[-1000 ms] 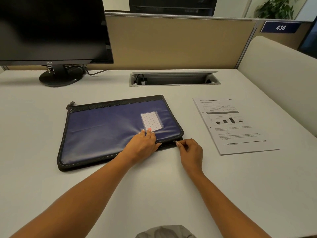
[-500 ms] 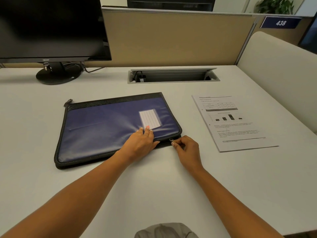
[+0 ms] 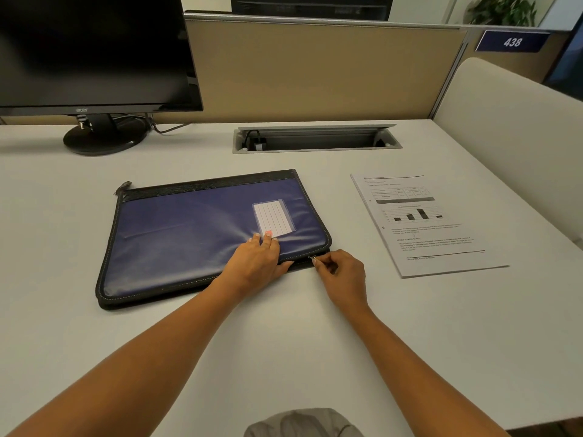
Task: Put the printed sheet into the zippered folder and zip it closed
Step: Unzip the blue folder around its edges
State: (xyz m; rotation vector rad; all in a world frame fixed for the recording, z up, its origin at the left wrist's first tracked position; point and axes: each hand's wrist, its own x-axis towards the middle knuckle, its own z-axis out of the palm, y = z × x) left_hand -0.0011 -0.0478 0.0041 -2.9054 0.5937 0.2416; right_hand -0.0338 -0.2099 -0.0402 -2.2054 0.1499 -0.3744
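Note:
A dark blue zippered folder [image 3: 189, 234] with black edging and a lined label pocket lies flat in the middle of the desk. My left hand [image 3: 257, 263] rests flat on its near right part, fingers straight, pressing it down. My right hand [image 3: 342, 275] pinches the small metal zipper pull [image 3: 313, 257] at the folder's near right corner. The printed sheet [image 3: 422, 225], with a table, a bar chart and text, lies on the desk to the right of the folder, apart from both hands.
A black monitor [image 3: 91, 52] on a round stand sits at the back left. An open cable tray [image 3: 315, 140] is set into the desk behind the folder. A beige partition runs along the back, and a cream panel [image 3: 517, 146] borders the right.
Both hands have stayed at the folder's near right corner; the right hand's pinch on the zipper pull has shifted slightly left. The view has tilted a little.

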